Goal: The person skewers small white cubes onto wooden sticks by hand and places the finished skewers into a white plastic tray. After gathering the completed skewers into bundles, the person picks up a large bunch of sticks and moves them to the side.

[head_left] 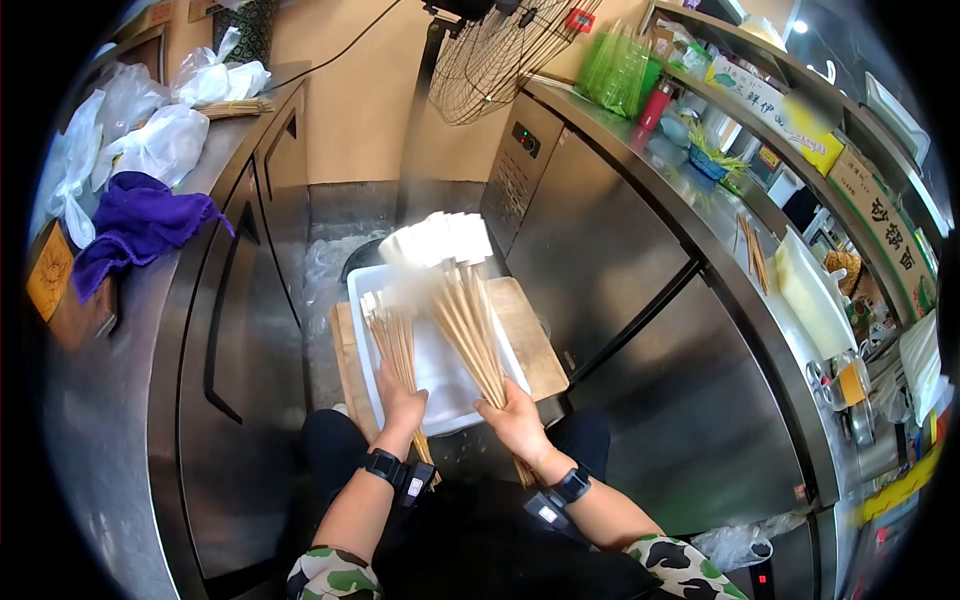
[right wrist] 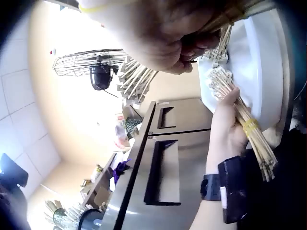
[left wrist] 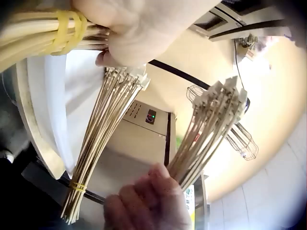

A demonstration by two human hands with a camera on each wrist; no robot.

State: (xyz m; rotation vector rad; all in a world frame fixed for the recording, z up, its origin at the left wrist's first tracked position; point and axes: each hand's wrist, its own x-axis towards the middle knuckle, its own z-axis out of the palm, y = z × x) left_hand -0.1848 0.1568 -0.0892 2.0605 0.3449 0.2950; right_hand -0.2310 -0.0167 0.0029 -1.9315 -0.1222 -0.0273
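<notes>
In the head view my left hand [head_left: 402, 402] grips a bundle of thin wooden sticks [head_left: 393, 345] with pale tips, over the left side of a white tray [head_left: 455, 405]. My right hand [head_left: 517, 422] grips sticks [head_left: 468, 330] whose white upper ends blur over the tray's far edge. A yellow band [right wrist: 250, 126] wraps the left bundle below my left hand [right wrist: 230, 122] in the right wrist view. The left wrist view shows my right hand [left wrist: 148, 203] round one bundle [left wrist: 211, 124]; another banded bundle [left wrist: 96, 139] slants beside it, its support unclear.
A wooden board [head_left: 525, 335] lies under the tray. Steel cabinets [head_left: 640, 270] stand on both sides. The left counter holds a purple cloth [head_left: 145, 225] and white plastic bags [head_left: 160, 145]. A wire fan cage [head_left: 490, 60] stands beyond the tray; the right counter carries a pale container [head_left: 810, 290].
</notes>
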